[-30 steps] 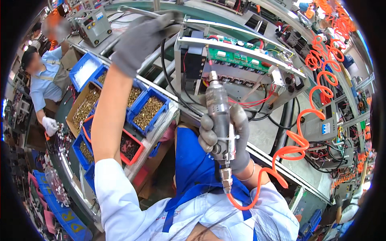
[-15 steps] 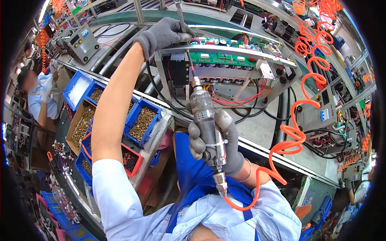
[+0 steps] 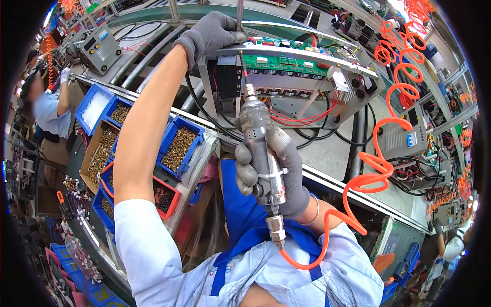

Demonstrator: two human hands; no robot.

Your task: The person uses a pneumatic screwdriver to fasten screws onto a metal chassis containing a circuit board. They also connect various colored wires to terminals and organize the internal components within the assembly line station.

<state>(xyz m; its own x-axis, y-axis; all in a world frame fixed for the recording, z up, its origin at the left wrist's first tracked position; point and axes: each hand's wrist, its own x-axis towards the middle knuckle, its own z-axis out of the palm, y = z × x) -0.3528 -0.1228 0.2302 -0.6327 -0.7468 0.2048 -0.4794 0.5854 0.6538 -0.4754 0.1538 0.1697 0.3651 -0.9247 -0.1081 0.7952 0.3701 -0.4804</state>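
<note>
Centrally, the right grip (image 3: 287,175) clamps one cylindrical metal driver (image 3: 257,128); the left grip (image 3: 212,35), top centre, pinches one slim rod (image 3: 240,13).

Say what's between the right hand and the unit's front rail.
The head view shows the nose of the grey driver and its thin bit running from the right hand toward the front rail.

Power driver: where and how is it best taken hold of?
The power driver is likely best gripped around mid-barrel, from its right, as the right hand does. Its rounded body suits a wrapped grip; the thin bit extends from the upper end and the orange hose leaves the lower end, so mid-barrel avoids both.
</note>
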